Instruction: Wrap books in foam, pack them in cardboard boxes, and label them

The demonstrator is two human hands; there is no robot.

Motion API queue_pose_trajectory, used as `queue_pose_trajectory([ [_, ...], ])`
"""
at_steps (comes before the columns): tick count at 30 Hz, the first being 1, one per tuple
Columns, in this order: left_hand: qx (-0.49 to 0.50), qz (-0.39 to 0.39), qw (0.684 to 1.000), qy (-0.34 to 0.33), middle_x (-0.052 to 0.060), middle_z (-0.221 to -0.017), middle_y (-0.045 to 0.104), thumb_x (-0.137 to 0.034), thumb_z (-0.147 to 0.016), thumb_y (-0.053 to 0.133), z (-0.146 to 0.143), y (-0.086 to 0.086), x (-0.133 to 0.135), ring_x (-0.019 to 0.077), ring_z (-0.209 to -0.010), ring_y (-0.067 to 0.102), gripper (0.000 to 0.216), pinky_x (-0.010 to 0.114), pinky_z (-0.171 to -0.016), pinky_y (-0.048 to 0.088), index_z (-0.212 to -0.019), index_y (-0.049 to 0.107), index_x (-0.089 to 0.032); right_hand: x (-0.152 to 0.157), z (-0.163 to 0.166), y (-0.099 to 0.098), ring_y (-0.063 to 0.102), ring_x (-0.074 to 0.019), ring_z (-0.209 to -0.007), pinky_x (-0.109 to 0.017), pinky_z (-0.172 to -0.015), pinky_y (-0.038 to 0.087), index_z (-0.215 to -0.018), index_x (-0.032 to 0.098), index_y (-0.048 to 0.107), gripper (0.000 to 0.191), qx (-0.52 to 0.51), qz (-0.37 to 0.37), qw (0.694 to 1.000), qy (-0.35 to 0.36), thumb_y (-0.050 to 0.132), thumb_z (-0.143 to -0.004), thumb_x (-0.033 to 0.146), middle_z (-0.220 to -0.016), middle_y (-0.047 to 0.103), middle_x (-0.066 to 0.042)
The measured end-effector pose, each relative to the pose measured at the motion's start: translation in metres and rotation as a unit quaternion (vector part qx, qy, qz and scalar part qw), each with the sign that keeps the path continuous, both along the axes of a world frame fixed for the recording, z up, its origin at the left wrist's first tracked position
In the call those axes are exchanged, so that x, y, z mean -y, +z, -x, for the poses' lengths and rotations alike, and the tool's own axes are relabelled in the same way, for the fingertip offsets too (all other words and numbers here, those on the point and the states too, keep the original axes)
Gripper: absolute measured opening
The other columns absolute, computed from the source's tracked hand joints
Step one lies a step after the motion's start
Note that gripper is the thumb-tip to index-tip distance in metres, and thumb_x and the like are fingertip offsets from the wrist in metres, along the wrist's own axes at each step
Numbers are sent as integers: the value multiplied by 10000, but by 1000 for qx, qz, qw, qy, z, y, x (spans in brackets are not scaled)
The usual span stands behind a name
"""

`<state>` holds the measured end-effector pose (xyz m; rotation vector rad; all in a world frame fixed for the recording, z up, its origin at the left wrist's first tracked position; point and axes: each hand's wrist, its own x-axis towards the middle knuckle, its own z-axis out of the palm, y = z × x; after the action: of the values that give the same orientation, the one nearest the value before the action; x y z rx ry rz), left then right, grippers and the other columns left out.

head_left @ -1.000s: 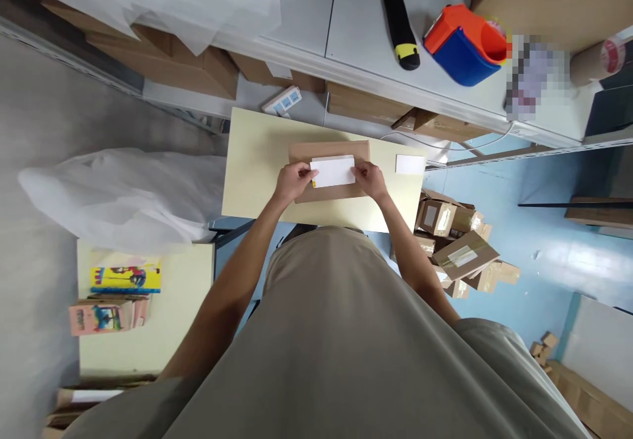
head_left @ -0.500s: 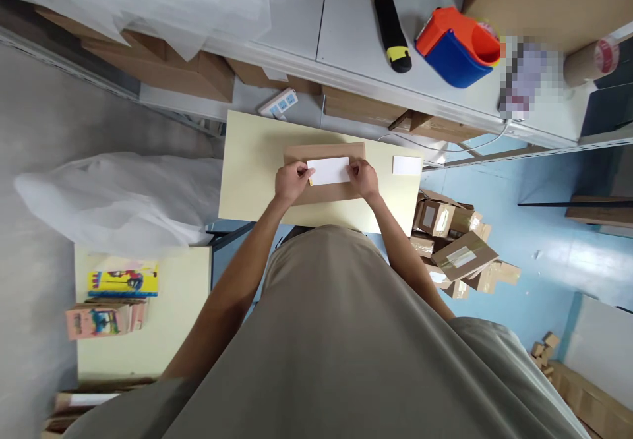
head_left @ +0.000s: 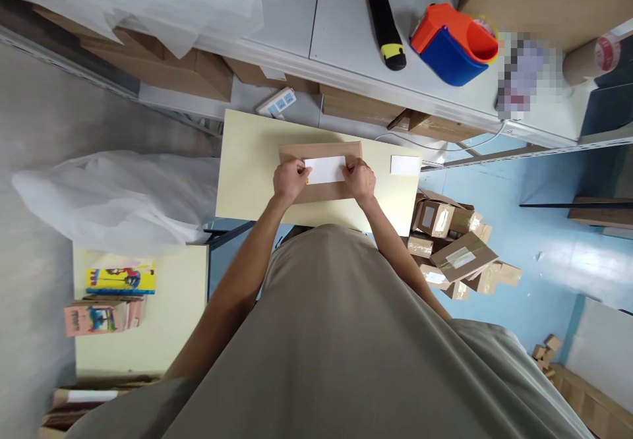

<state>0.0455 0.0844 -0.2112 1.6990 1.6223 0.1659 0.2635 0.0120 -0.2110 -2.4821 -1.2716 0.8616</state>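
Note:
A white rectangular label (head_left: pixel 325 170) is held by its two short ends over a flat brown cardboard box (head_left: pixel 321 193). My left hand (head_left: pixel 289 179) pinches the label's left end, near a small yellow mark at its lower corner. At the right end, my right hand (head_left: pixel 361 178) grips it between thumb and fingers. Whether the label touches the cardboard, I cannot tell. Both sit above a pale yellow table (head_left: pixel 247 175). Off to the right on that table lies a second white label (head_left: pixel 405 165).
A grey shelf beyond the table bears a utility knife (head_left: pixel 384 20) and an orange-blue tape dispenser (head_left: pixel 452 43). Cardboard boxes (head_left: pixel 459 258) are piled on the floor at right. At left are white plastic sheeting (head_left: pixel 119 195) and a side table with books (head_left: pixel 101 317).
The whole view has shifted slightly. Both hands keep hold of the label over the box, with barely any movement relative to it.

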Motion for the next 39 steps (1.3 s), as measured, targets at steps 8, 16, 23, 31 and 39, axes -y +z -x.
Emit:
queue_pose_trajectory([
  [8,-10,9,1000,0,92,-1137,882,-342,-1013,739,-2,5,1,290,-1122,805,162,386,-1039,580,-1050,838,-220,20,26,-1,381,-377,-1702,-608,-1389,325,-1643,122,554,534,32,-81,981,176,402,-1200,377,-1775,490,-229],
  [16,-29,9,999,-17,81,-1146,887,-362,-997,733,-1,17,-2,269,-1130,806,208,350,-1056,575,-1072,866,-221,42,67,-16,135,-311,-1807,-538,-1485,111,-1852,75,159,848,27,-116,913,390,244,-1199,609,-1921,189,-138],
  [23,-21,4,999,36,34,-1069,894,-370,-951,788,-4,20,1,274,-1096,833,162,368,-1043,601,-1015,888,-260,29,51,-19,128,-334,-1807,-550,-1480,139,-1826,-15,164,903,83,-97,952,278,180,-1198,634,-1914,161,-198],
  [31,7,-6,994,113,79,-1067,887,-298,-918,872,-5,17,9,282,-1156,830,565,391,-1098,584,-1432,668,-184,38,75,-20,93,-337,-1810,-561,-1483,112,-1839,18,128,902,66,-108,936,329,242,-1195,639,-1924,124,-179],
  [39,73,-96,986,113,77,-1034,821,-157,-946,747,9,-27,19,273,-1074,790,404,444,-1112,591,-1340,678,-209,28,90,-29,108,-297,-1810,-564,-1485,112,-1854,79,105,737,38,-131,926,352,217,-1210,420,-1927,154,-126],
])
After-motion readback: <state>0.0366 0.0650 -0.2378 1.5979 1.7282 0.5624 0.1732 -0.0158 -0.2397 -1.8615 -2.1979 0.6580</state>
